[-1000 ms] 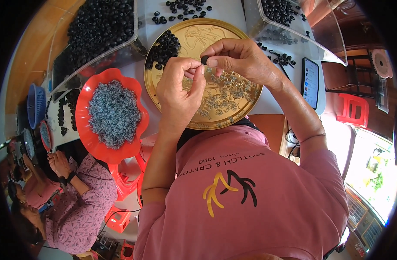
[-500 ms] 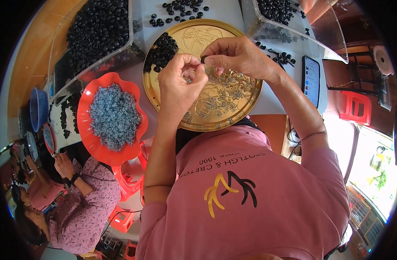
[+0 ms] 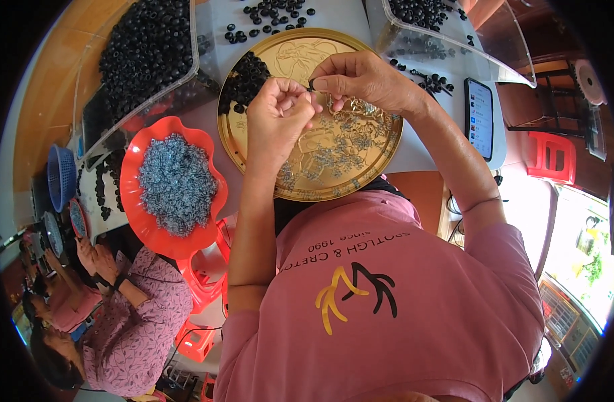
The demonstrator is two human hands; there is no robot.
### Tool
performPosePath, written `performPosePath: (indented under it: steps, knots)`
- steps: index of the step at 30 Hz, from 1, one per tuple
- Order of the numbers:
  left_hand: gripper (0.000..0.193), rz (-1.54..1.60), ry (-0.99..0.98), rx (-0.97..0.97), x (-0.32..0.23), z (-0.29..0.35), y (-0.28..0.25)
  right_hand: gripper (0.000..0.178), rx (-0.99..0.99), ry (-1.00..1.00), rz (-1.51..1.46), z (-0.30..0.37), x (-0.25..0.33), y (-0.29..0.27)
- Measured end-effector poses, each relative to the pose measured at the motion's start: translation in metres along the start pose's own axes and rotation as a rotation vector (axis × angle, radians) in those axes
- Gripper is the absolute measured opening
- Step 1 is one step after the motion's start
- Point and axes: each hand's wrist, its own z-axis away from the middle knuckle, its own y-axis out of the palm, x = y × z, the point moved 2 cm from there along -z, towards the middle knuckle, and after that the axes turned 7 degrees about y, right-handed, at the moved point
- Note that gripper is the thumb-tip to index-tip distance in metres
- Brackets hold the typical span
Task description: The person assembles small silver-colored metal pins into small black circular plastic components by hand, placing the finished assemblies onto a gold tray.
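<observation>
Over a round gold tray (image 3: 236, 142), my two hands meet with fingertips almost touching. My right hand (image 3: 367, 82) is closed in a pinch on a small round black part (image 3: 312, 85). Beside it, my left hand (image 3: 275, 124) is pinched too; whatever lies between its fingertips is too small to make out. A heap of similar black parts (image 3: 247, 77) lies at the tray's upper left. Small silvery spring-like pieces (image 3: 344, 157) are scattered over its lower and right side. Left of the tray, a red scalloped bowl (image 3: 136, 211) holds a large pile of bluish-grey spring-like pieces (image 3: 176, 181).
A clear plastic bin (image 3: 198, 40) full of black parts stands far left; another bin (image 3: 454, 48) stands far right. Loose black parts (image 3: 273, 17) lie between them. A phone (image 3: 479, 120) rests at the table's right edge. A co-worker (image 3: 133, 321) sits at left.
My hands stay together over the tray, with only slight finger movement around the black part. The whole view has shifted a little. At left, the co-worker's hands have moved slightly.
</observation>
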Motion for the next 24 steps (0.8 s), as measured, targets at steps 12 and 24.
performPosePath:
  steps: [12,24]
  knots:
    - [0.016,-0.646,0.58,-0.055,-0.008,0.002,0.011,0.028,-0.087,0.08,0.066,0.002,0.005,-0.003]
    - [0.013,-0.998,0.393,-0.07,-0.014,-0.006,-0.003,0.029,-0.161,-0.041,-0.13,0.001,0.012,-0.019]
